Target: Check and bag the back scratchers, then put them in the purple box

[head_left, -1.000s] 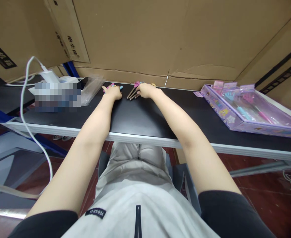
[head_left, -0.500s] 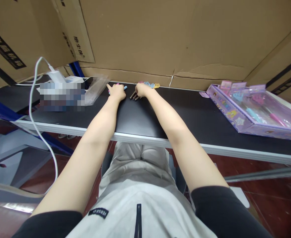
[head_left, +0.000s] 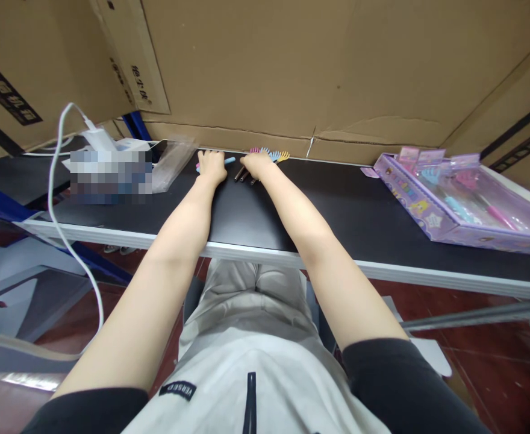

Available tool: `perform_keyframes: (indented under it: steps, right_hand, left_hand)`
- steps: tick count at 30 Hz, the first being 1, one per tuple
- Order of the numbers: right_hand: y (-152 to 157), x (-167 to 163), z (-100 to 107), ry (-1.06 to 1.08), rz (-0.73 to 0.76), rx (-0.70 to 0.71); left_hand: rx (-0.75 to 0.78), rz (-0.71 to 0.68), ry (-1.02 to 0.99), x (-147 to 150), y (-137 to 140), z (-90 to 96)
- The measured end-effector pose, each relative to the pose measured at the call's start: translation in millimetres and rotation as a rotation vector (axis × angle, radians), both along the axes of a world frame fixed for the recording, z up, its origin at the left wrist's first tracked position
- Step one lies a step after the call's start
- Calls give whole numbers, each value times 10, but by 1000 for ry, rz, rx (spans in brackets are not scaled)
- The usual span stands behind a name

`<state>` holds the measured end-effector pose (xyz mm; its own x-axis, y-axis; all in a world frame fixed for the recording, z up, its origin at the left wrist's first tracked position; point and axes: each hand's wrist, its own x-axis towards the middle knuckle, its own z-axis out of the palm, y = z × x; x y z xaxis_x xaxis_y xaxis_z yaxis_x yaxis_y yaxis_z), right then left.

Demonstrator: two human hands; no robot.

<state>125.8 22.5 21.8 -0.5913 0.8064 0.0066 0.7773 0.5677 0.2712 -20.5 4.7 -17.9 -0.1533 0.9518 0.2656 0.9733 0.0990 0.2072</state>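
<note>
Both my arms reach across a black table (head_left: 337,211) to its far edge by the cardboard wall. My left hand (head_left: 211,166) lies curled over a couple of thin sticks, one pink and one with a light blue end (head_left: 229,160) poking out to the right. My right hand (head_left: 255,164) presses on a bundle of small telescopic sticks with comb-like coloured heads (head_left: 274,155). Their dark metal handles (head_left: 242,175) stick out under the palm. The two hands are a few centimetres apart.
A purple toy box (head_left: 427,214) with a clear window lies at the table's right end. A clear plastic bag (head_left: 172,161), a white charger (head_left: 97,137) and its cable (head_left: 55,199) sit at the left. Cardboard boxes (head_left: 292,66) close off the back.
My right hand has slid the bundle of comb-headed sticks a little left, closer to my left hand. My left hand's fingers have folded down over the pink and blue sticks.
</note>
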Motion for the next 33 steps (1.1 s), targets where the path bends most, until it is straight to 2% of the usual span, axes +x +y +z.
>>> perform_keyframes:
  steps: [6,11,14,16,20,25,29,33]
  right_hand:
    - [111,109,-38,33,130,120]
    - [57,317,227,112,192,162]
    - [-37,553,383,168,171,176]
    - [-112,756,411,195,136,169]
    - [-187,1190,265,217,50,118]
    - [-31,1580,-62,298,31,40]
    - [90,1688,-190,408,66,-11]
    - [62,1653,-173,492,103,-63]
  left_hand:
    - [47,-46,-166,-14,96,64]
    - [97,-163,-250,59,98,171]
    - [96,-236,-284,155,28,219]
    - [73,-315,-299,219,-28,233]
    - [-46,-461,-346,304,-96,226]
    - [-201,-604,-507,326,-80,214]
    - [-248,-647,-578,316,-74,220]
    - [-251,-681,-618,325,-96,227]
